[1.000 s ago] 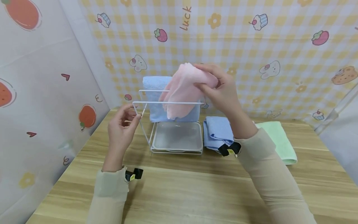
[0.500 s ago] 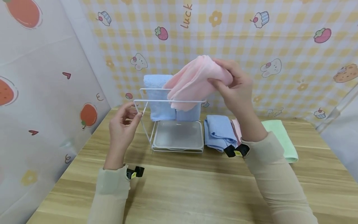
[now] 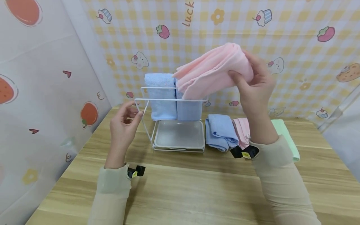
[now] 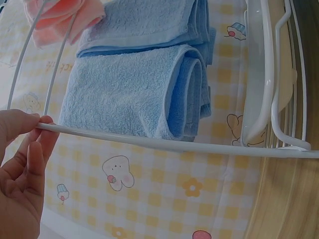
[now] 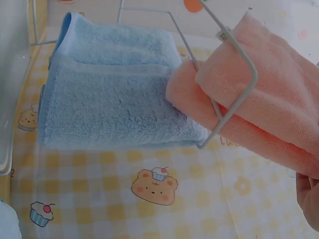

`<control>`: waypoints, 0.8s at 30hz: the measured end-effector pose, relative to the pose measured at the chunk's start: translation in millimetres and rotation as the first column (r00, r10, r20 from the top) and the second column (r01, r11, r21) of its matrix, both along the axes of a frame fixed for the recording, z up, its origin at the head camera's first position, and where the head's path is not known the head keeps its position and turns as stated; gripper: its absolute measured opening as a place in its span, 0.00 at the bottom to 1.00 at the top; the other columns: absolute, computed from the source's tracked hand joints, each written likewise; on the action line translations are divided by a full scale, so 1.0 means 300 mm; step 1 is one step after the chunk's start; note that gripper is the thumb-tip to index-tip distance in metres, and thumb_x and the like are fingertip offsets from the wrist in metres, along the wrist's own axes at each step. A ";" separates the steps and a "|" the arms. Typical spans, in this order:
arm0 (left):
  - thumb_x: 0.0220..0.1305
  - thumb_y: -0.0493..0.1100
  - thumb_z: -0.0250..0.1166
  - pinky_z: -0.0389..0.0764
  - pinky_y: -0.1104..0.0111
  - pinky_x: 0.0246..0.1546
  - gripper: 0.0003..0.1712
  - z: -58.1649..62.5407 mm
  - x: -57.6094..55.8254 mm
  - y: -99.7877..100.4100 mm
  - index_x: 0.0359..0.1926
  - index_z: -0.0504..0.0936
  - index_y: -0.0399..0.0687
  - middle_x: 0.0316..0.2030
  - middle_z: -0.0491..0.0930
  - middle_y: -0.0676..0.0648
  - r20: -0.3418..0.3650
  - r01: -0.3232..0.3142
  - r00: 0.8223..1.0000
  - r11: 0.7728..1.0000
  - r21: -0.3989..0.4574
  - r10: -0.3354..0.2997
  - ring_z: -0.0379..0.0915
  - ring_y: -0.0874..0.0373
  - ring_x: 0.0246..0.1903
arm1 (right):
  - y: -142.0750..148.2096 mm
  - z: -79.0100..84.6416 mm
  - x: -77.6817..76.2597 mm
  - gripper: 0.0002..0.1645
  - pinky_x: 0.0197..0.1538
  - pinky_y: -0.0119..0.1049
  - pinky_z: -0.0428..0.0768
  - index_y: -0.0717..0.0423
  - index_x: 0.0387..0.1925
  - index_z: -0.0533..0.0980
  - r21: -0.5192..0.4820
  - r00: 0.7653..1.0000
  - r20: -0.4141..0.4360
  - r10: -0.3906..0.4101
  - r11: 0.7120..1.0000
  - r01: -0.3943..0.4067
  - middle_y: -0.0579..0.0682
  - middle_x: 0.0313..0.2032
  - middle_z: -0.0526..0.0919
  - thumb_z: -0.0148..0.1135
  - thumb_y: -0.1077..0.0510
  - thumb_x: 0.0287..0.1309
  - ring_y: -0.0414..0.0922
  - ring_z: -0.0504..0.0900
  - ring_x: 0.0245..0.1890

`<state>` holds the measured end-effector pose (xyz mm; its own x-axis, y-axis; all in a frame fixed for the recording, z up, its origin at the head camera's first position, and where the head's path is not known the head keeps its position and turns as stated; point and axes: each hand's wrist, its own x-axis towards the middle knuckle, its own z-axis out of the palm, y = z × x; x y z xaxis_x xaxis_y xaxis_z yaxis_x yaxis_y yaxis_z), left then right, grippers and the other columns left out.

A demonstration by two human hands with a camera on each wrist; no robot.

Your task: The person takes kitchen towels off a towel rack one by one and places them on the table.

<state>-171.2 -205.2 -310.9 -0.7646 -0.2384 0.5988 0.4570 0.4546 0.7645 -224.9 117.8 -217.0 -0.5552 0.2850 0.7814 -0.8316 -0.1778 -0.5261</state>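
Observation:
My left hand (image 3: 123, 125) pinches the left side bar of a white wire rack (image 3: 168, 100) between thumb and fingers. In the left wrist view the thumb presses that bar (image 4: 149, 143) from above. My right hand (image 3: 257, 84) grips a folded pink towel (image 3: 213, 73) by its right end, raised over the rack's top bars and tilted down to the left. Behind the front bar hang two folded light blue towels (image 3: 161, 100), side by side. The right wrist view shows the pink towel (image 5: 269, 84) overlapping the corner of a wire bar.
A grey-white tray (image 3: 180, 134) sits in the rack's base. To the right on the wooden table (image 3: 180, 193) lie a folded blue cloth (image 3: 222, 129), a pink cloth (image 3: 242, 129) and a green towel (image 3: 285, 137). A patterned curtain (image 3: 239, 28) hangs behind.
My right hand has moved up and to the right with the pink towel, uncovering more of the hanging blue towels. The left hand stays on the rack's side bar.

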 end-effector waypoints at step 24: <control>0.61 0.32 0.68 0.75 0.81 0.27 0.16 0.001 0.002 -0.001 0.51 0.81 0.40 0.29 0.77 0.70 0.006 0.002 1.000 1.000 -0.004 -0.002 0.75 0.73 0.28 | 0.108 0.057 0.059 0.21 0.48 0.38 0.79 0.69 0.42 0.83 -0.257 0.992 -0.027 -0.121 0.960 0.110 0.62 0.41 0.86 0.70 0.76 0.40 0.53 0.80 0.43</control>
